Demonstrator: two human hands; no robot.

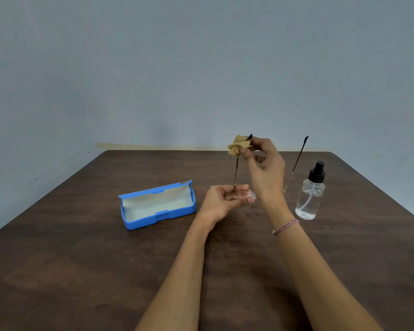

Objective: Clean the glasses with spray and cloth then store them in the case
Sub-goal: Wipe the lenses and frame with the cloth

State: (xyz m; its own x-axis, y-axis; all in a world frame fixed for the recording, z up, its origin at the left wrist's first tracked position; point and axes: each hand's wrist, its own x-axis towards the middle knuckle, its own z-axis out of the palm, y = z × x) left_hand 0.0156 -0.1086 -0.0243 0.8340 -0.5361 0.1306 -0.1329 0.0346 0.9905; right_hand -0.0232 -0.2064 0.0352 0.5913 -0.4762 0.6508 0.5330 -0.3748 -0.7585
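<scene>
Brown table (pixel 81 259) stood by a grey wall, and two hands held glasses (pixel 235 174) above it.
The left hand (pixel 221 201) pinched the frame low down, and the right hand (pixel 265 168) pinched a tan cloth (pixel 236 145) round one upright arm tip. A blue case (pixel 157 206) lay open on the left; the spray bottle (pixel 308 199) stood on the right.

Nothing readable is showing anywhere; a small badge (pixel 183 182) is sitting at the lid corner of the blue case (pixel 141 223), but it is appearing too small and blurred to make out any lettering
</scene>
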